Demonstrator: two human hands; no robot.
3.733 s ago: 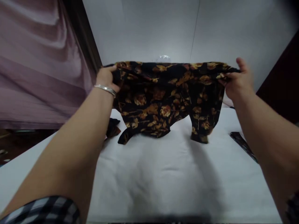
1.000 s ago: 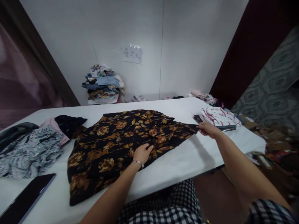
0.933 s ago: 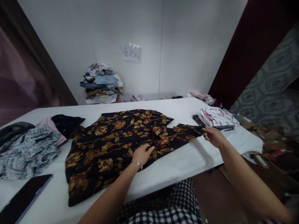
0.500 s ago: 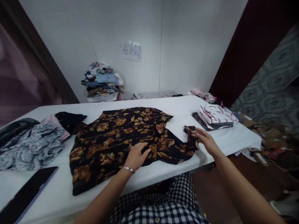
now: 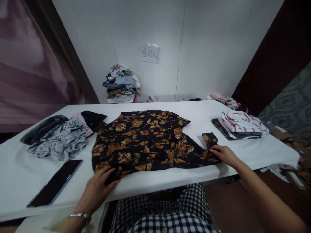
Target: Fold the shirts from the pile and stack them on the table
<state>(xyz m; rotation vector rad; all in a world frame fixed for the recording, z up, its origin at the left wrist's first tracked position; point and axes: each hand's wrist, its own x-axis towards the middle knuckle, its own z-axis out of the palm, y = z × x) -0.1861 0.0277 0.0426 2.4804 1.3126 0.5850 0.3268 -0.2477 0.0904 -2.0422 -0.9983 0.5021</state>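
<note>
The floral shirt (image 5: 148, 139) is matt, soft cloth on a smooth white table (image 5: 170, 178), beside a glossy black phone (image 5: 55, 183).

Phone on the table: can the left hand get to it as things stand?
Probably yes. The phone lies flat near the table's front edge, just left of the left hand, which rests on the floral shirt's hem. Only bare tabletop lies between them. The right hand is on the sleeve.
</note>
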